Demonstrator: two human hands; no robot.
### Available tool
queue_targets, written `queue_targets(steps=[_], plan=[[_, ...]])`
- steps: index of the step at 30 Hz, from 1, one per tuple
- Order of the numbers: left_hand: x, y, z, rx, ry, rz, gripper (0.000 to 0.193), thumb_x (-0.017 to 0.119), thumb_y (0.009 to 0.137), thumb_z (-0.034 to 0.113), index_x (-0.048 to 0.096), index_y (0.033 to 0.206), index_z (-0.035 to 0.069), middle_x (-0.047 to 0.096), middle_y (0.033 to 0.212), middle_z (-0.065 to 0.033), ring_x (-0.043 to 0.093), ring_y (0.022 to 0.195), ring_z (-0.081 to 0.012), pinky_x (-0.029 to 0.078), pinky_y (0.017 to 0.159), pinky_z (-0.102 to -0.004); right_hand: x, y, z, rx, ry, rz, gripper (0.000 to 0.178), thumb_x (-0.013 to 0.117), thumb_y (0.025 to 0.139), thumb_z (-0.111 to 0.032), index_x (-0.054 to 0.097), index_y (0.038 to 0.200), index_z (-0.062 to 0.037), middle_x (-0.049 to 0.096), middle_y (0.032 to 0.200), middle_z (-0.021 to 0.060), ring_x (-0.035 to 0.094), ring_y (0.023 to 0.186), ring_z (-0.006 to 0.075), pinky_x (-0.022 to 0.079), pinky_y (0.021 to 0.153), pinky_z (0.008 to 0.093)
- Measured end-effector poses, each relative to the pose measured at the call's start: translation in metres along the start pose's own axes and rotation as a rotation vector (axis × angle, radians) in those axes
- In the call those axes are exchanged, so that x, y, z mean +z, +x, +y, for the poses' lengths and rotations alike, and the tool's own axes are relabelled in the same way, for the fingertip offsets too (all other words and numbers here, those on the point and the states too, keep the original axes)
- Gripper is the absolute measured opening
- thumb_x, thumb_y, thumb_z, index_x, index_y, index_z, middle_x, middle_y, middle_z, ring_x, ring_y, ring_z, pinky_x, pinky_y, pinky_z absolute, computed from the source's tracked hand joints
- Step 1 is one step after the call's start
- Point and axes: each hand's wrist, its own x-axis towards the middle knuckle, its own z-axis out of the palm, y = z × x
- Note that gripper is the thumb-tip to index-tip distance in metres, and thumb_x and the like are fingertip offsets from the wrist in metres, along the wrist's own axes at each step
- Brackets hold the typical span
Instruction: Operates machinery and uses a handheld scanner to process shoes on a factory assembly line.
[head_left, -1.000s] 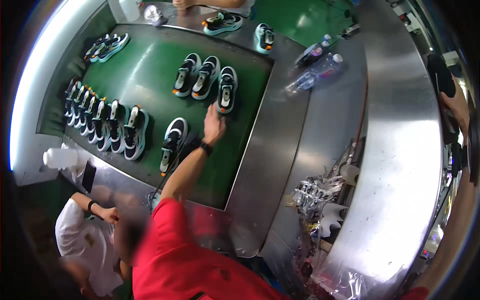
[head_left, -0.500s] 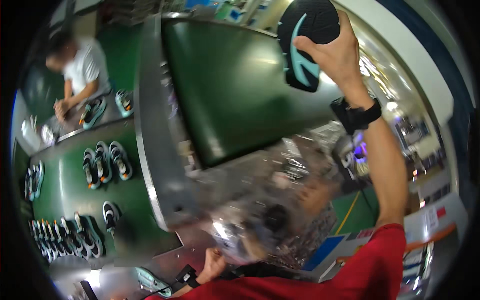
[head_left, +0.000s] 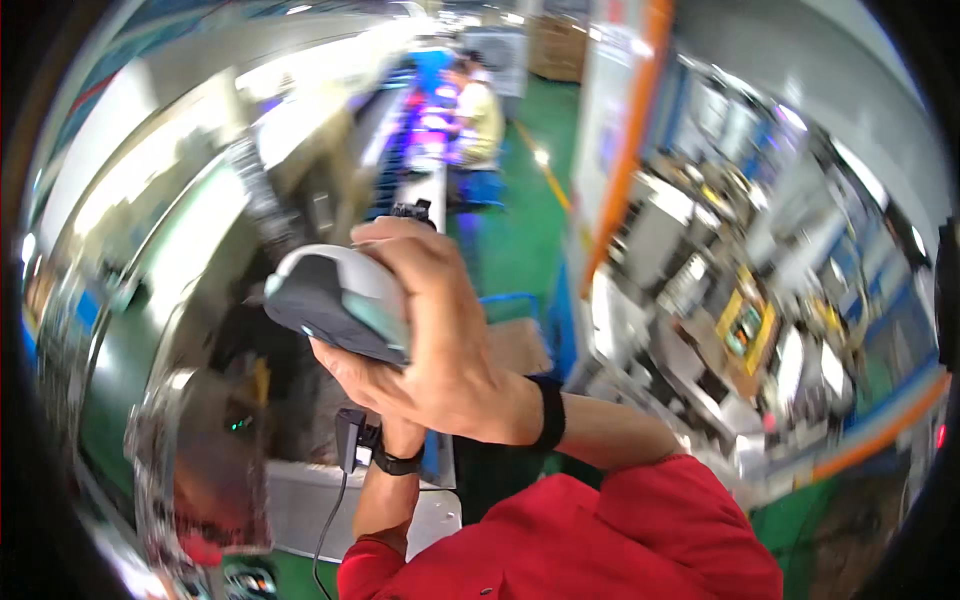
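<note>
The blurred factory aisle has replaced the green worktop. Both hands now meet at the grey-and-white sports shoe (head_left: 335, 300): right hand (head_left: 440, 340) fingers wrapped around it, left hand (head_left: 385, 385) mostly hidden beneath, grip unclear.

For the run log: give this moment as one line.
right hand: grips shoe | left hand: behind right, grip unclear | view: blurred
</note>
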Motion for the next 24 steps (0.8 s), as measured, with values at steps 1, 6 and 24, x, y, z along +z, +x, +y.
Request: queue_targets(steps=[1, 6, 24], plan=[[0.022, -0.013, -0.005, 0.168, 0.337, -0.132, 0.084, 0.072, 0.085, 0.037, 0.030, 0.146, -0.002, 0.046, 0.136, -0.0178, 0.047, 0.125, -0.0301, 0.036, 0.106, -0.0421, -0.030, -0.010, 0.000, 0.097, -0.178, -0.030, 0.078, 0.080, 0.066, -0.014, 0.039, 0.132, -0.0005, 0.040, 0.136, 0.0201, 0.041, 0.125, 0.0418, 0.032, 0.105, 0.0559], [0.135, -0.107, -0.009, -0.772, -0.514, -0.599, 0.045, 0.059, 0.094, 0.014, 0.046, 0.133, -0.004, 0.060, 0.118, -0.0122, 0.061, 0.103, -0.0205, 0.048, 0.090, -0.0324, -0.250, -0.091, 0.027, 0.474, -0.424, 0.064, 0.082, 0.082, 0.072, -0.024, 0.041, 0.138, 0.0011, 0.051, 0.135, 0.0146, 0.053, 0.121, 0.0269, 0.040, 0.103, 0.0389], [0.515, -0.516, -0.191, -0.565, 0.280, -1.532, 0.075, 0.075, 0.075, 0.047, 0.051, 0.114, -0.012, 0.066, 0.100, -0.0248, 0.064, 0.096, -0.0385, 0.050, 0.083, -0.0455, -0.614, -0.278, -0.082, 1.077, -0.817, 1.047, 0.051, 0.064, 0.076, -0.008, 0.055, 0.125, 0.0022, 0.061, 0.108, 0.0066, 0.058, 0.094, 0.0131, 0.048, 0.083, 0.0264]])
